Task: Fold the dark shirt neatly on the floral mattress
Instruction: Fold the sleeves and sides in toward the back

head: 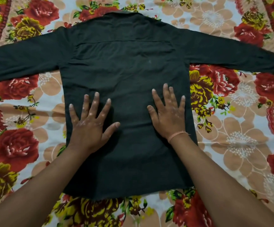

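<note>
Right now both your palms lie flat on the lower back of the dark shirt [124,66], fingers straight and spread, gripping nothing. Your left hand [90,122] presses near the shirt's left edge and your right hand [168,115] near its right edge, with a bare strip of cloth between your thumbs. A thin thread band [176,135] circles your right wrist.

The shirt lies face down on the floral mattress [241,131], collar [124,13] away from you, hem [126,194] closest to you, and both sleeves stretched straight out to the sides. The left sleeve [21,63] runs off the frame edge; the right sleeve [237,54] reaches almost to the other edge, its cuff partly cut off from view.

This looks like the smoothing step, before any fold is made: no sleeve or side has been turned in yet. The next move probably calls for lifting one hand off and pinching a shoulder and side edge to bring that sleeve across the back, while the other palm pins the cloth flat.

Nothing else rests on the mattress near the shirt, so nothing blocks the fold; a few faint creases below the yoke may want flattening first
</note>
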